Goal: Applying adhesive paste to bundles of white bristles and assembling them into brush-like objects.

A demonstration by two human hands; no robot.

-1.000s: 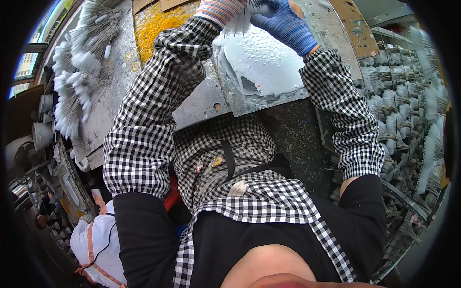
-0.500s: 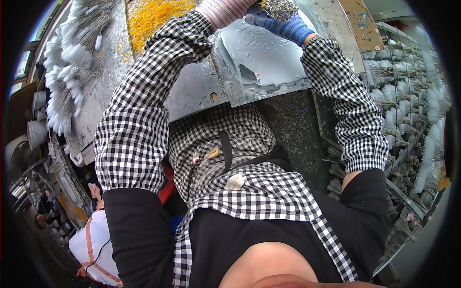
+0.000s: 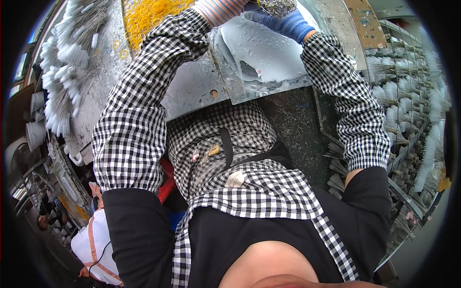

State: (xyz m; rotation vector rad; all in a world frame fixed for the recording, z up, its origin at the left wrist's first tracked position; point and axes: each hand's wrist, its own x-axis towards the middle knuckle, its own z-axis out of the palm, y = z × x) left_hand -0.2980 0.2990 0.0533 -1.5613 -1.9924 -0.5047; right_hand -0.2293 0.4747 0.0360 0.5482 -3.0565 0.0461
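Both my hands reach to the top edge of the head view. My right hand (image 3: pixel 286 25), in a blue knit glove, is closed around a bundle of thin metal wires (image 3: pixel 277 7) whose looped ends stick up. A thin yellow strand shows at the bundle's left side. My left hand (image 3: pixel 222 9), in a striped glove, is beside the bundle; its fingers are mostly cut off or hidden. Under the hands, a whitish, bubbly paste-like layer (image 3: pixel 269 55) covers a sheet on the metal worktable (image 3: pixel 192 91). A heap of yellow rubber bands (image 3: pixel 152 18) lies left of my left forearm.
White-bristled wire brushes (image 3: pixel 62 72) are piled at the table's left edge. Many more stand in racks (image 3: pixel 403 101) on the right. A stained brown board (image 3: pixel 365 24) is at the far right. Another person in a white top (image 3: pixel 96 247) is at lower left.
My view has shifted slightly, and the bundle sits a little higher and closer to the top edge. My right hand keeps its grip on it.
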